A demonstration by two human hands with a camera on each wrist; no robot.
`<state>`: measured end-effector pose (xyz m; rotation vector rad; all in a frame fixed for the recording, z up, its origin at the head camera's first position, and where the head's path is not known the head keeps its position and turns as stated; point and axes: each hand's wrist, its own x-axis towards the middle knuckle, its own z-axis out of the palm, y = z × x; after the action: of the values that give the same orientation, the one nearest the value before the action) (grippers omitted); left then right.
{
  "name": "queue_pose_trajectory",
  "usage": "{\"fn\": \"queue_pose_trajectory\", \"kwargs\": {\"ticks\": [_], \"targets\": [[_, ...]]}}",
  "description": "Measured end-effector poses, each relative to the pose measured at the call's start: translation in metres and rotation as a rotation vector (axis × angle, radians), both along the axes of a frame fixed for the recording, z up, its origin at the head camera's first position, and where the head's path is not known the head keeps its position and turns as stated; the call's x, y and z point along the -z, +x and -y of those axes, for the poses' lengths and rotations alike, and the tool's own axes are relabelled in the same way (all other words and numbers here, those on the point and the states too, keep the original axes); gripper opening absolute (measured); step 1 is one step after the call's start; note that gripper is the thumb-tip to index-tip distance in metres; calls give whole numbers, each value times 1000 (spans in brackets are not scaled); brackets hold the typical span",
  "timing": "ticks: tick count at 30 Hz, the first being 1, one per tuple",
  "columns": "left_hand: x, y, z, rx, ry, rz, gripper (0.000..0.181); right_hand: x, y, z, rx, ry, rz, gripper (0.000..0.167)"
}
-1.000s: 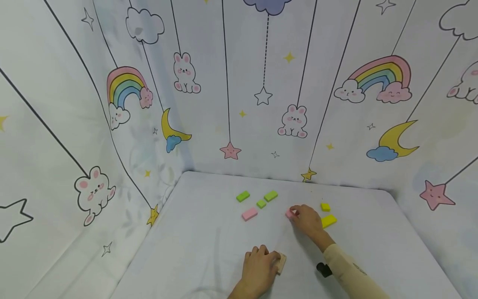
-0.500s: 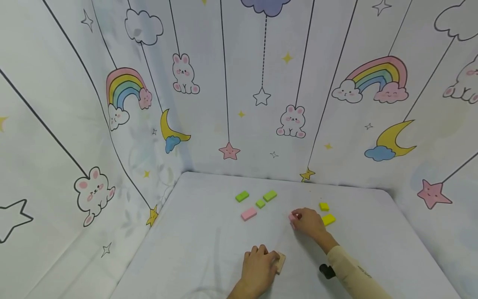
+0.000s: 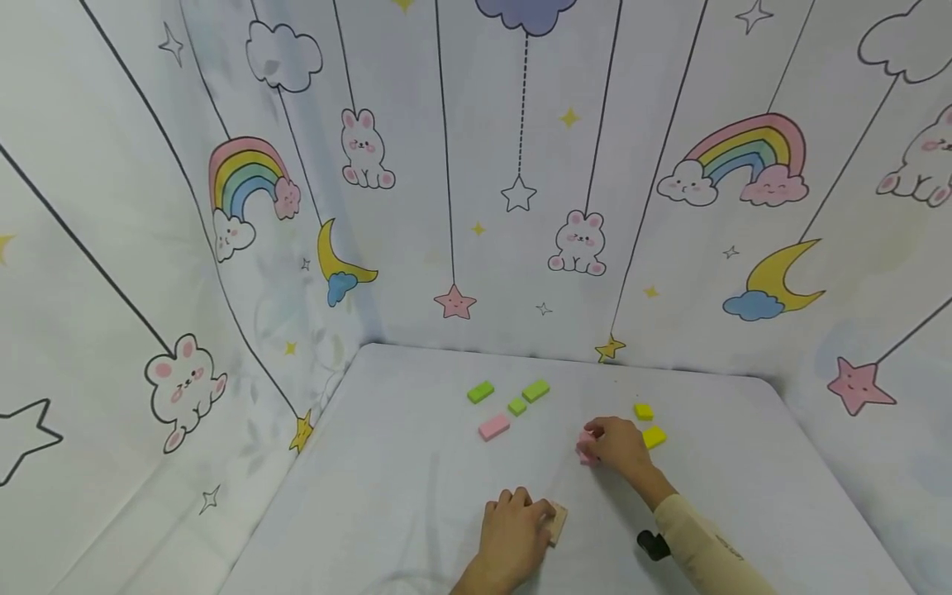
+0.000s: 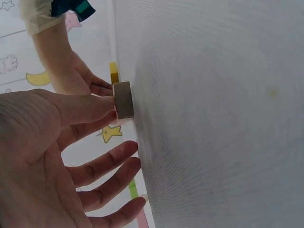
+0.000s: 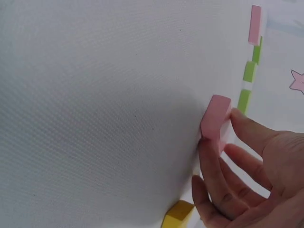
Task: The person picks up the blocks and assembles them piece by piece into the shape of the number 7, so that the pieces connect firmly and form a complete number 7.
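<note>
My left hand [image 3: 513, 533] rests at the front of the white table and pinches a plain wooden block [image 3: 559, 523] between thumb and index finger. In the left wrist view that wooden block [image 4: 124, 100] touches the cloth, while the other fingers are spread beside it. Farther out, my right hand [image 3: 623, 446] holds a pink block [image 3: 585, 450] on the table. The right wrist view shows the thumb on one side of the pink block [image 5: 216, 116] and a fingertip under its near end; the fingers partly hide its lower part.
Left of the right hand lie another pink block [image 3: 494, 426] and green blocks [image 3: 535, 390]. Yellow blocks [image 3: 654, 436] lie just right of that hand. A small black object [image 3: 653, 545] is by the right sleeve [image 3: 699, 541]. Patterned cloth walls [image 3: 402, 248] border the table [image 3: 357, 512].
The right hand has drawn its pink block a short way toward the person and slightly right. The left hand stays on the wooden block, which has not visibly moved.
</note>
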<state>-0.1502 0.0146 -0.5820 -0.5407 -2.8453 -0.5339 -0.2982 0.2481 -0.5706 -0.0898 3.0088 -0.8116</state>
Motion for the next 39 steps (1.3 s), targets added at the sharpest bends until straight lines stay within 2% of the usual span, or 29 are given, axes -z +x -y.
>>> {"fn": "queue_pose_trajectory", "kwargs": {"ticks": [5, 13, 21, 28, 33, 39], "targets": [[2, 0, 0, 6, 2, -5, 23, 1, 2, -1, 8, 7, 24, 33], [-3, 4, 1, 5, 3, -21, 23, 4, 6, 1, 50, -39, 70, 32], [-2, 1, 1, 6, -2, 17, 24, 6, 12, 6, 45, -58, 32, 32], [1, -1, 0, -2, -9, 42, 24, 7, 15, 9, 38, -87, 70, 35], [3, -3, 0, -5, -3, 58, 24, 6, 19, 14, 26, -101, 65, 35], [3, -4, 1, -1, -3, 79, 25, 6, 23, 18, 19, -76, 83, 37]]}}
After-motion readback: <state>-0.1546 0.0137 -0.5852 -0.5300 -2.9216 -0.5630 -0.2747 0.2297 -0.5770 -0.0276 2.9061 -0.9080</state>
